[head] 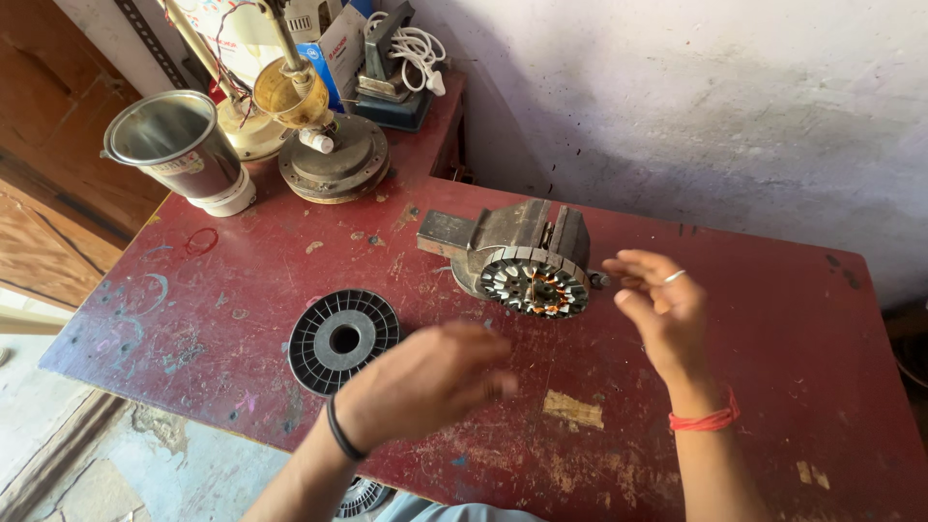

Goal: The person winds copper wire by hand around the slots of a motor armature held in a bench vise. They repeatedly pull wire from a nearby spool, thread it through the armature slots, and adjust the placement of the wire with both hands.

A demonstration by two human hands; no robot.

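Worn red desk (773,329) against grey wall. Motor stator (535,283) clamped in vise (512,237), at 10 o'clock from right hand (662,314): heavy, rigid; copper windings fragile, so grip by steel rim. Both hands empty, fingers loose; left hand (425,382) blurred.

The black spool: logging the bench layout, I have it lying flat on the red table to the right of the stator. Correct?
Not quite. The head view shows the black spool lying flat on the red table to the left of the stator, not the right.

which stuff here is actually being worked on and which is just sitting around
In hand: stator with copper windings, held in the metal fixture; right hand beside it; left hand in front.

Lying about: black spool, steel cup, round motor housing, white cable.
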